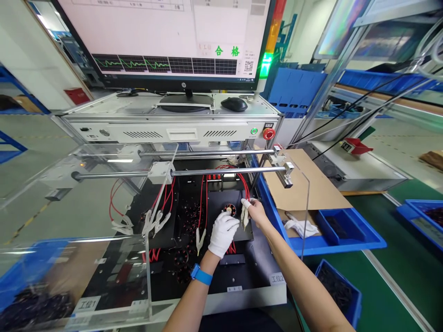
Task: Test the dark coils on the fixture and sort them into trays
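My left hand (pixel 223 232), in a white glove with a blue wristband, is closed around a small round motor stator (pixel 230 210) on the black test fixture (pixel 238 272). My right hand (pixel 254 210), bare except for white finger cots, pinches white clips (pixel 244 216) on red wires just right of the stator. Several other stators (pixel 188 216) lie on the black plate to the left. More white clips (pixel 155 221) on red wires hang at the left station.
A monitor (pixel 166 41) with green traces stands on a white tester box (pixel 173 124) with a red stop button (pixel 269 133). A clear acrylic guard (pixel 86 207) covers the left station. Blue bins (pixel 332 230) and cardboard (pixel 304 184) sit at right.
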Available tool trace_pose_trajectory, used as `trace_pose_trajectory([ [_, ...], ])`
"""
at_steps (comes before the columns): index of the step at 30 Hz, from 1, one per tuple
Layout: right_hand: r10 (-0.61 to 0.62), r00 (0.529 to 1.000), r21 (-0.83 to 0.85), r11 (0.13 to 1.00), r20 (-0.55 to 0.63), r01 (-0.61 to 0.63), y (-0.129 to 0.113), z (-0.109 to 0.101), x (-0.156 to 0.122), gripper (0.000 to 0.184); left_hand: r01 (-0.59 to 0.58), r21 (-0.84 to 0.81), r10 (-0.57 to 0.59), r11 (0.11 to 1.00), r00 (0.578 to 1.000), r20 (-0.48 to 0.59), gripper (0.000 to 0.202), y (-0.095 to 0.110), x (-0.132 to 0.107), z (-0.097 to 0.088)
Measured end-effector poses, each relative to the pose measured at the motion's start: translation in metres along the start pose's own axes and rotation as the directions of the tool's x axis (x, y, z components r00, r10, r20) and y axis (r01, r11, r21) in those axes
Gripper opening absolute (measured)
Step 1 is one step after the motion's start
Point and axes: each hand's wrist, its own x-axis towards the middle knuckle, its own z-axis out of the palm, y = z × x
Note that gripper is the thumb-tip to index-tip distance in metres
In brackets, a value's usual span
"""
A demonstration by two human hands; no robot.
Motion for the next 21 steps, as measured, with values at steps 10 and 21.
trace_pose_trajectory([
  [10,-0.036,0.990,0.059,0.997,-0.134,0.044,0.030,-0.009,0.003,0.038,0.093,-0.032,-0.095,0.995,0.994,-0.047,0.012,0.000,-0.001,0.003],
  [21,-0.114,0.958,-0.067,0.993,-0.261,0.100,0.031,-0.006,0.006,0.032,0.075,-0.052,-0.077,0.996,0.996,-0.037,0.012,-0.002,-0.001,0.005],
])
